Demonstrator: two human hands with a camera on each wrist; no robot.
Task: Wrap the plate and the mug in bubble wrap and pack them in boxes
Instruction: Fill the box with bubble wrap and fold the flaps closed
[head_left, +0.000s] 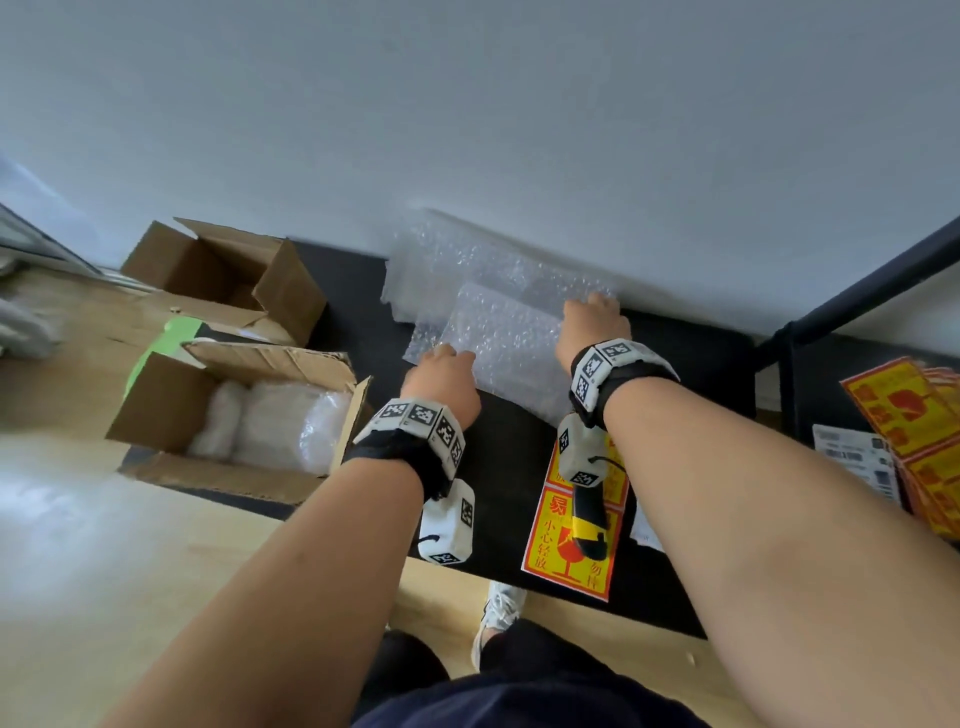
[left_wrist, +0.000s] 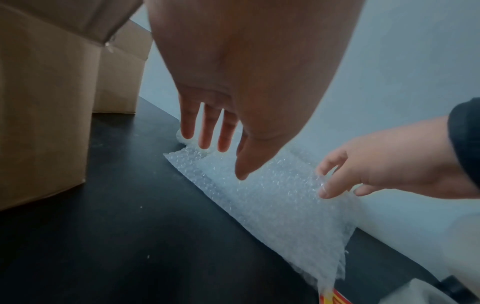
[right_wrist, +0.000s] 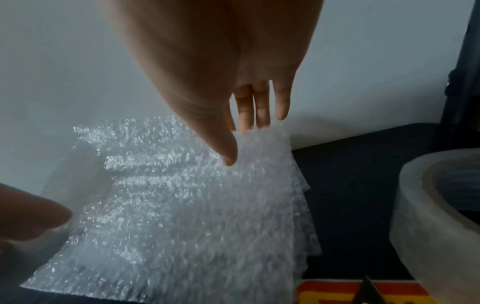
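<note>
We see soft, cool daylight in the head view, bright enough, with a pale glare patch on the wooden floor (head_left: 62, 519) at the left. The wide lens bends the edges, so the wall (head_left: 467, 104) leans and the forearms balloon toward us. Both wrist views are dimmer and grainy, and the black counter (left_wrist: 116, 236) is nearly featureless. Highlights sparkle on the bubble wrap (right_wrist: 182, 195). The tape roll (right_wrist: 436, 205) close to the lens is soft and blurred.

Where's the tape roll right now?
In the right wrist view, the tape roll stands on the black table, right of the bubble wrap.
</note>
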